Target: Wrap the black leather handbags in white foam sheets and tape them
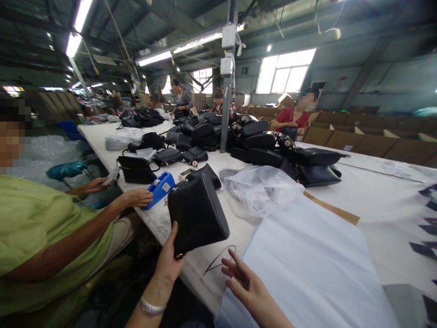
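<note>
My left hand (171,255) grips a black handbag (198,214) by its lower left side, thumb across the front, holding it tilted above the table edge. To its right, my right hand (242,275) is open, fingers apart and nothing in it. A thin dark cord or strap (218,260) shows between my hands; what it belongs to I cannot tell. Just behind the held bag lies another black bag (209,176). White sheets (307,264) are spread on the table beside my right hand, with a crumpled clear plastic bag (262,189) at their far end.
At left, a person in a green shirt (37,228) has one hand on a blue tape dispenser (160,190). Black handbags (259,141) are heaped around a metal post (225,105) on the white table (368,182). Cardboard boxes (351,141) line the far side, near a person in red (290,119).
</note>
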The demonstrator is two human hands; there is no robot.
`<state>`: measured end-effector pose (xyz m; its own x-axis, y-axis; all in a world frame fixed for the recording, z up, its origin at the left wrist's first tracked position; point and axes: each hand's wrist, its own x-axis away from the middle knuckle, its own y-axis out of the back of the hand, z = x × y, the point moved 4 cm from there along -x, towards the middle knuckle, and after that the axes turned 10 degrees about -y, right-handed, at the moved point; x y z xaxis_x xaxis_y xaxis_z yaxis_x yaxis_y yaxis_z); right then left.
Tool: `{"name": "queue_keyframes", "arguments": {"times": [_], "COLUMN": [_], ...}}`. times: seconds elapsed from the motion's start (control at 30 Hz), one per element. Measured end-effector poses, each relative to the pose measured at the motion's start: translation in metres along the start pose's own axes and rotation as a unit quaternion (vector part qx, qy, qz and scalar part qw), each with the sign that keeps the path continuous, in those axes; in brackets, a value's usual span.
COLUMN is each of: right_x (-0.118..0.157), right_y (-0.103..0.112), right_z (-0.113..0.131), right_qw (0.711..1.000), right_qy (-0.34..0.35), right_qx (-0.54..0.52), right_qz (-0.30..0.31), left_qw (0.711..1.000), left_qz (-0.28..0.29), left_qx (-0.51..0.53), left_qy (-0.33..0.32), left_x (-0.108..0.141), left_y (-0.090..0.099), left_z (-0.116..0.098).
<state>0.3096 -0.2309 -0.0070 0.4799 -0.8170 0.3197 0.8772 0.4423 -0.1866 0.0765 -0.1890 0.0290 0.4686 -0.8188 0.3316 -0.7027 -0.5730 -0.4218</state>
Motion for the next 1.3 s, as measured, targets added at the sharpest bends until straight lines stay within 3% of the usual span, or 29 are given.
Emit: {"name": "queue_keyframes", "arguments": {"times": [0.1, 0.23, 0.37, 0.5, 0.57, 0.63, 0.8, 0.9, 1.0, 1.13, 1.3], "right_x": [0.006, 0.038, 0.09, 0.137, 0.153, 0.163, 0.164, 0.159, 0.158, 0.157, 0.153], "right_y": [-0.007, 0.019, 0.064, 0.099, 0.107, 0.112, 0.129, 0.15, 0.172, 0.183, 0.183], "right_z": [0.008, 0.026, 0.036, 0.02, 0.007, -0.003, -0.004, 0.004, 0.002, -0.014, -0.024], "right_qw": [0.99, 0.938, 0.894, 0.863, 0.849, 0.841, 0.853, 0.861, 0.845, 0.843, 0.835], "right_qy": [0.062, 0.057, 0.047, 0.022, -0.001, -0.021, -0.007, 0.05, 0.07, 0.047, 0.072], "right_qx": [-0.109, -0.256, -0.315, -0.372, -0.406, -0.428, -0.404, -0.335, -0.269, -0.245, -0.248], "right_qz": [-0.059, -0.226, -0.314, -0.342, -0.339, -0.329, -0.33, -0.381, -0.457, -0.477, -0.485], "left_qw": [0.992, 0.958, 0.913, 0.854, 0.849, 0.864, 0.891, 0.898, 0.89, 0.867, 0.86], "left_qz": [0.088, 0.272, 0.394, 0.48, 0.48, 0.457, 0.426, 0.419, 0.436, 0.427, 0.436], "left_qx": [0.07, 0.087, 0.022, 0.036, 0.066, 0.077, -0.025, -0.047, -0.123, -0.254, -0.264], "left_qy": [0.053, 0.033, 0.102, 0.2, 0.209, 0.198, 0.156, 0.122, 0.06, -0.017, -0.03], "left_x": [0.042, 0.093, 0.112, 0.108, 0.103, 0.099, 0.089, 0.08, 0.067, 0.044, 0.032], "left_y": [-0.036, -0.077, -0.084, -0.084, -0.089, -0.095, -0.113, -0.127, -0.138, -0.136, -0.125], "left_z": [0.036, 0.074, 0.104, 0.117, 0.116, 0.115, 0.117, 0.115, 0.118, 0.134, 0.15]}}
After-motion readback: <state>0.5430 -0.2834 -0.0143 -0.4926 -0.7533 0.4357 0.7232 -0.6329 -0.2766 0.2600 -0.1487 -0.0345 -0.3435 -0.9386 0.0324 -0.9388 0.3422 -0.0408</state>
